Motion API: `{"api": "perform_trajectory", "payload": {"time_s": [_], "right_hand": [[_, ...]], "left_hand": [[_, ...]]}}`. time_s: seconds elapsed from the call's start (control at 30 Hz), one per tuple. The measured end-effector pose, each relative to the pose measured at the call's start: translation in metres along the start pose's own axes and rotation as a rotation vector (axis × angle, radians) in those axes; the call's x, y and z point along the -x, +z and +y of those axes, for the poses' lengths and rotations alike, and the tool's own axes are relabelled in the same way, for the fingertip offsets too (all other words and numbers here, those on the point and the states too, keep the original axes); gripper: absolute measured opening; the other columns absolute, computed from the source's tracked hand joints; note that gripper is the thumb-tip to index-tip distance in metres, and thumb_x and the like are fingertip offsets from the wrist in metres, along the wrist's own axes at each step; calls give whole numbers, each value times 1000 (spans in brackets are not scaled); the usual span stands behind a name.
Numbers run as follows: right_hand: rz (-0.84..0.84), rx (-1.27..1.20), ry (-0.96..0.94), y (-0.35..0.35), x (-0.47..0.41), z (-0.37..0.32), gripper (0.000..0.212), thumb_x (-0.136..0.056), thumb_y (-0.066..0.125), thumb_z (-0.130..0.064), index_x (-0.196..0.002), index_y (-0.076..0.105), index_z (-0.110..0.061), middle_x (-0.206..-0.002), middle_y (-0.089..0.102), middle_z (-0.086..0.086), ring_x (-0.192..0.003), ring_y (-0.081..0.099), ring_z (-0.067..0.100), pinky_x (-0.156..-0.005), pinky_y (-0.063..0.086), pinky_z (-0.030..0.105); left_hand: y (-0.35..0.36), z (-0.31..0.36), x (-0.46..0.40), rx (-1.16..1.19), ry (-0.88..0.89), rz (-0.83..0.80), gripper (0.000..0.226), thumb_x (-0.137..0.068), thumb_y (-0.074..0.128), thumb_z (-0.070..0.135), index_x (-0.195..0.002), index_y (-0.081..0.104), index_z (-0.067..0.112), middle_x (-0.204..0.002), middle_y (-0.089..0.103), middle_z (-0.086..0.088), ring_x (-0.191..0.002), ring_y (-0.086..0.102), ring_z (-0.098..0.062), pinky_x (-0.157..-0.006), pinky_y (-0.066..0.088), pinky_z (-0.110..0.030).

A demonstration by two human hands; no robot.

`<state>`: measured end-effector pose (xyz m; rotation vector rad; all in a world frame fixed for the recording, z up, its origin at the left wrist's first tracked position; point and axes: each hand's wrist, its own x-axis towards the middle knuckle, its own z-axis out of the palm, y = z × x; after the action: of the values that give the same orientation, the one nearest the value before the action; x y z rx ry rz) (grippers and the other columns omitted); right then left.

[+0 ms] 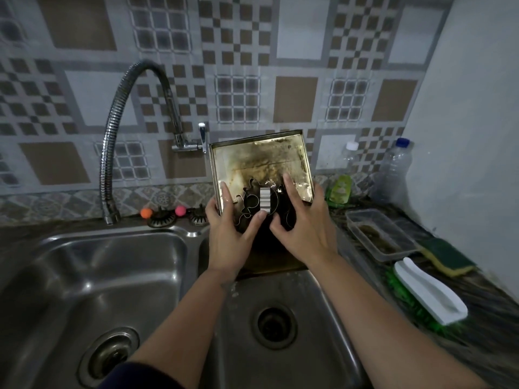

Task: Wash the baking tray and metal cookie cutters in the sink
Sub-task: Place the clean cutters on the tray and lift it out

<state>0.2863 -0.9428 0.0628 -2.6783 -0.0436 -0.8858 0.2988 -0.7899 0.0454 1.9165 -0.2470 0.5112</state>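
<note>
A stained, browned baking tray (261, 161) stands tilted up at the back of the right sink basin (317, 318), its inside facing me. Several metal cookie cutters (252, 203) lie against its lower part. My left hand (227, 234) grips the tray's left edge, with the thumb lying across the cutters. My right hand (306, 228) holds the tray's right side, its fingers spread over the cutters and the tray's face. The tray's lower edge is hidden behind my hands.
A flexible metal faucet (112, 153) arches over the left sink basin (98, 276). On the right counter lie a white-handled green brush (429, 299), a green-yellow sponge (446, 256), a clear plastic container (379, 237), a green soap pouch (339, 189) and two bottles (393, 167).
</note>
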Motion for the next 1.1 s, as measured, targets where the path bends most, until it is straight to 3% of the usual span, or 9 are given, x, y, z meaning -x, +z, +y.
{"api": "perform_trajectory", "payload": {"time_s": [0.17, 0.3, 0.4, 0.5, 0.73, 0.93, 1.1], "right_hand": [[35, 13, 22, -12, -8, -9, 81, -84, 46, -55, -146, -7, -52, -153, 11, 20, -134, 28, 38, -72, 51, 35], [98, -4, -21, -22, -17, -12, 78, -80, 40, -58, -147, 0, -53, -147, 24, 25, -121, 45, 39, -71, 53, 39], [132, -20, -68, -30, -24, -12, 76, -80, 43, -57, -147, 8, -52, -145, 29, 25, -100, 59, 35, -69, 55, 37], [132, -39, -80, -35, -28, -13, 75, -80, 42, -59, -146, 10, -53, -144, 31, 22, -88, 62, 31, -68, 56, 36], [126, -42, -70, -39, -30, -17, 76, -80, 42, -58, -144, 1, -58, -150, 19, 19, -119, 49, 34, -73, 57, 41], [129, 40, -155, -59, -39, -24, 72, -82, 42, -59, -146, 10, -53, -150, 22, 19, -116, 50, 33, -70, 57, 38], [117, 145, -195, -77, -42, -35, 71, -87, 46, -58, -146, 7, -55, -154, 16, 16, -126, 43, 33, -77, 54, 39]], "left_hand": [[-3, 11, -11, -4, 49, 40, 100, -74, 57, 63, -151, -3, 41, -156, 10, -8, -140, 25, -18, -104, 24, -24], [-5, 20, -18, 35, 116, 96, 99, -74, 58, 61, -149, -3, 41, -154, 14, -10, -143, 19, -19, -108, 21, -25], [-6, 26, -21, 66, 126, 119, 100, -73, 57, 65, -149, -4, 40, -154, 13, -10, -144, 16, -17, -107, 20, -24], [-7, 30, -23, 61, 149, 136, 100, -72, 55, 67, -147, -6, 40, -153, 15, -10, -142, 18, -16, -106, 20, -20], [-9, 35, -23, 67, 141, 132, 98, -75, 58, 61, -149, -3, 41, -155, 7, -10, -145, 10, -16, -108, 19, -27], [-7, 42, -18, 158, 95, 158, 91, -80, 58, 55, -150, 2, 43, -158, 0, -5, -145, 5, -12, -106, 19, -29], [-3, 45, -12, 229, 69, 224, 88, -81, 56, 55, -151, 4, 42, -156, 2, -6, -145, 12, -22, -107, 24, -34]]}}
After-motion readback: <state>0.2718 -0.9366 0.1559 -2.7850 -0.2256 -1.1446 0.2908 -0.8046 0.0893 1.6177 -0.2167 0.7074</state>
